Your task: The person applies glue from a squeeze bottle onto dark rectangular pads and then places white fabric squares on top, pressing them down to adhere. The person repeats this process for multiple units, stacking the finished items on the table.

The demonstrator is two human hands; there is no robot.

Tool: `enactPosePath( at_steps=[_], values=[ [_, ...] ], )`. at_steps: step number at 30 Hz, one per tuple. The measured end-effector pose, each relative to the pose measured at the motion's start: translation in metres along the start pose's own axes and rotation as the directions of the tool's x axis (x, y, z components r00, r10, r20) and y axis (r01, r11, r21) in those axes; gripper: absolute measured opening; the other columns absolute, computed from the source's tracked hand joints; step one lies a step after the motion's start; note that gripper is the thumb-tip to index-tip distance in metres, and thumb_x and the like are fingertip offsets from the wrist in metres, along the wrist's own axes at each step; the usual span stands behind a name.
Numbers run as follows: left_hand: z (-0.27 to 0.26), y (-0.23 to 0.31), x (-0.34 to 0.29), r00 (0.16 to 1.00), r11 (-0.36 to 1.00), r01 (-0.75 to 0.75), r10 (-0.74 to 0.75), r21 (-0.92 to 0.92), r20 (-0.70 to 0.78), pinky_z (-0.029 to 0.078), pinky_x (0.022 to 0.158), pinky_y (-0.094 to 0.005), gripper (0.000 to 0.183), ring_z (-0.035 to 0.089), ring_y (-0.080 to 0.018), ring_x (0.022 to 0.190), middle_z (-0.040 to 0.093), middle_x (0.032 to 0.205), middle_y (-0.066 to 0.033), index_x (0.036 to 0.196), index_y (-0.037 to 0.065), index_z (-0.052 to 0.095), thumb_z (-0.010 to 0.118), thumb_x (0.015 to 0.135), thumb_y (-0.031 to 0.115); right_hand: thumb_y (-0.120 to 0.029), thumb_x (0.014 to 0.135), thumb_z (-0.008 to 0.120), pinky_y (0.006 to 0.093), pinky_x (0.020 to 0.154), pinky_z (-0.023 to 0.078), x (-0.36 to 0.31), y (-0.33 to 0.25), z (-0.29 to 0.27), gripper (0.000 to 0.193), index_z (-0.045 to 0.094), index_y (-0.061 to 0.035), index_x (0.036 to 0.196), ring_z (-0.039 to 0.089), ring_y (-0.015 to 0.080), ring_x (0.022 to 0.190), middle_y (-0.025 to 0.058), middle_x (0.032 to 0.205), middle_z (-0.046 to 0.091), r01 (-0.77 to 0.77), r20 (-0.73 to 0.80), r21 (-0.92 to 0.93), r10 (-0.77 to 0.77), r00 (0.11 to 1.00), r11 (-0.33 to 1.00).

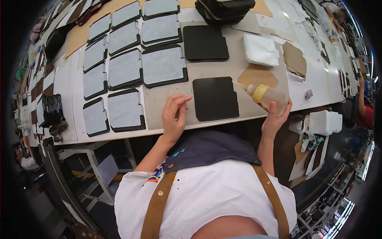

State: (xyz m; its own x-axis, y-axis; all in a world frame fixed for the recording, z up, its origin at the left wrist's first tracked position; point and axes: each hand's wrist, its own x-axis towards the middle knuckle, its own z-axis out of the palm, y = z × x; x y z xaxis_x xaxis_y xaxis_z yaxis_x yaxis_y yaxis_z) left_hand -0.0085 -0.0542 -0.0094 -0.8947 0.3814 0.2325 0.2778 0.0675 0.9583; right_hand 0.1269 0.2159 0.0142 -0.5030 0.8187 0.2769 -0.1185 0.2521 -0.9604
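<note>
the right hand [275, 116] grips a clear glue bottle [267, 96] with a yellow collar, fingers wrapped round its body at the table's near edge. the bottle lies tilted, its long axis running from the hand up and to the left, and the thin nozzle points at the black panel's [215, 98] upper right corner; whether the tip touches it is hard to tell from here. the left hand [174, 115] holds nothing, fingers loosely curled, fingertips resting on the grey mat [238, 67] just left of that panel. so the panel sits between the two hands, left of the bottle, and the right hand is the one bearing on it. beyond lies a second black panel [204, 42], then rows of grey-faced panels [131, 67] to the left. far right, white folded cloth [260, 49] and brown card pieces [295, 59].
</note>
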Motion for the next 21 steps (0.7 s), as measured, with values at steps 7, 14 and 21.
enactPosePath(
  at_steps=[7,14,21],
  values=[
    [-0.005,-0.005,0.000,0.997,1.000,0.009,-0.007,-0.023,0.072,0.046,0.071,-0.0221,0.023,0.056,-0.0105,0.079,0.059,0.107,-0.0075,0.108,0.001,0.067,0.050,0.095,-0.008,-0.033,0.091,0.073,0.0357,0.106,0.039,0.000,0.006,-0.001,0.062,0.044,-0.0032,0.136,0.050,0.0202,0.120,0.0092,0.130,0.049,0.028,-0.050,-0.020,-0.029,0.998,0.999],
    [-0.005,-0.003,0.004,0.996,0.997,0.065,-0.062,-0.051,0.070,0.046,0.072,-0.0226,0.023,0.056,-0.0111,0.078,0.061,0.102,-0.0079,0.105,0.000,0.068,0.050,0.094,-0.009,-0.034,0.090,0.074,0.0355,0.106,0.037,-0.002,0.003,-0.005,0.064,0.044,-0.0040,0.138,0.046,0.0200,0.123,0.0083,0.133,0.045,0.053,-0.008,-0.134,-0.055,0.998,0.990],
    [-0.005,-0.002,0.004,0.991,0.997,0.077,-0.078,0.010,0.109,0.046,0.073,-0.0227,0.022,0.056,-0.0112,0.078,0.062,0.099,-0.0075,0.104,-0.001,0.068,0.050,0.094,-0.010,-0.035,0.091,0.073,0.0359,0.106,0.039,-0.008,0.001,-0.001,0.066,0.042,-0.0030,0.139,0.048,0.0205,0.123,0.0084,0.137,0.045,0.135,0.053,-0.243,-0.126,0.991,0.961]
  ],
)
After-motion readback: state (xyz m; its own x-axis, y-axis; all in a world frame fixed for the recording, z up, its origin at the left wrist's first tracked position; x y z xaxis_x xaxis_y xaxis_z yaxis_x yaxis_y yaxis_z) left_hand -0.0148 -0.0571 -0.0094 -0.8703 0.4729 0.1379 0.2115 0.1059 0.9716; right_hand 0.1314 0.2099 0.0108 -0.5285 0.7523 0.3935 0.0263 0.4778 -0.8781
